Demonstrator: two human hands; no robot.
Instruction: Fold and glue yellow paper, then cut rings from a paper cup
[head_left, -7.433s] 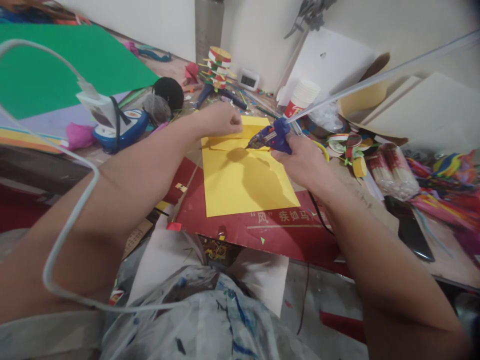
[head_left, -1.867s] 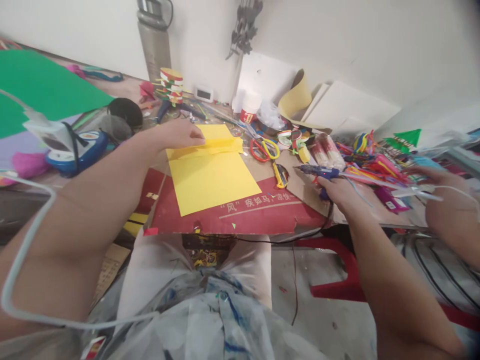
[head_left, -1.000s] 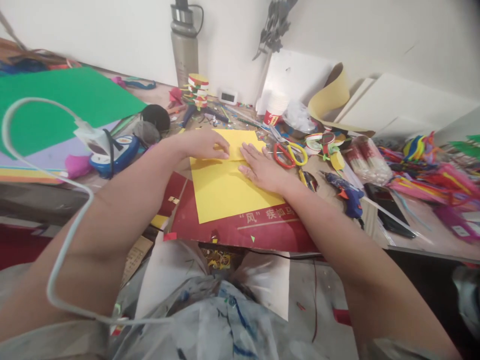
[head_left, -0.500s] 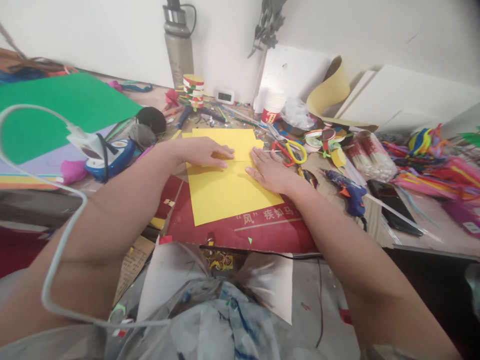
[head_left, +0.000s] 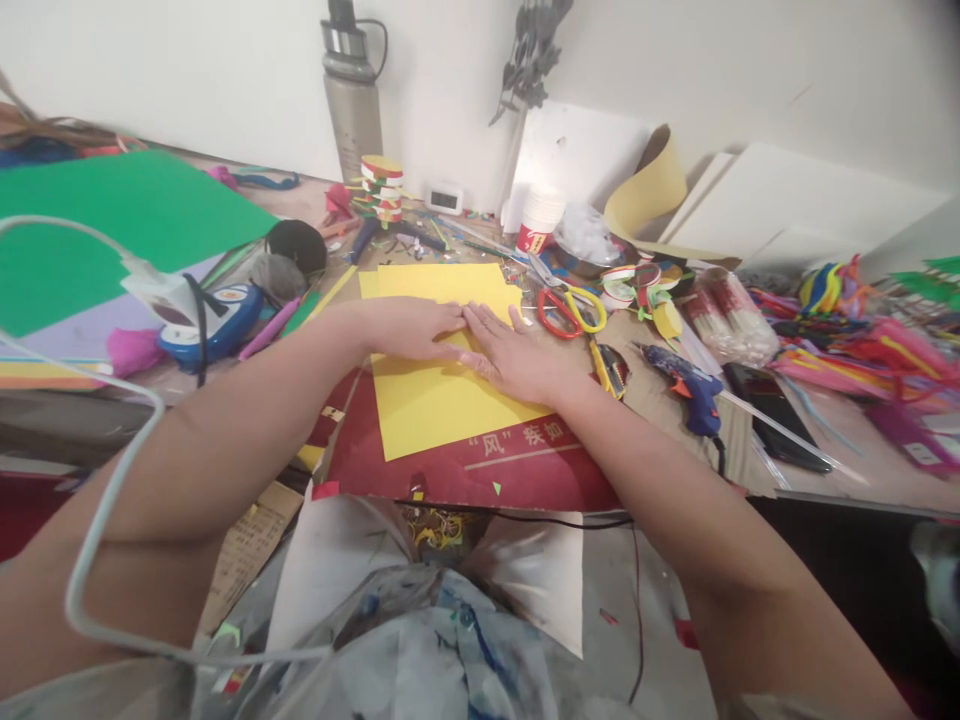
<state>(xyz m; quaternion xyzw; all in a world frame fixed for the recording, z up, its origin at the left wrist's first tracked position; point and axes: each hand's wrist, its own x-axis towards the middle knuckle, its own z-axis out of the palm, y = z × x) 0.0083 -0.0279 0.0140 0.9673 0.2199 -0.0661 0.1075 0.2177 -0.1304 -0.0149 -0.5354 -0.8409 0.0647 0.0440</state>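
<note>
Yellow paper (head_left: pixel 427 405) lies on a red printed board (head_left: pixel 420 480) in front of me, with one sheet edge crossing another near the top. My left hand (head_left: pixel 416 327) rests flat across the paper, its fingers stretched to the right. My right hand (head_left: pixel 521 360) lies palm down on the paper from the right, its fingers spread and pointing up and left. The fingertips of both hands meet or overlap near the middle of the paper. Just beyond the right hand are scissors (head_left: pixel 574 310) with red and yellow handles and a yellow cutter (head_left: pixel 607 367).
A blue glue gun (head_left: pixel 694 395) and a black phone (head_left: pixel 780 420) lie at the right. Behind stand a grey bottle (head_left: pixel 352 115), a stack of paper cups (head_left: pixel 538 222) and a small clock (head_left: pixel 445 199). Green sheets (head_left: pixel 135 220) and a looping white cable (head_left: pixel 112 510) are at the left.
My hands have come together; earlier there was a gap between them. The right hand has slid left and slightly down over the paper, and the left hand has moved a little lower.
</note>
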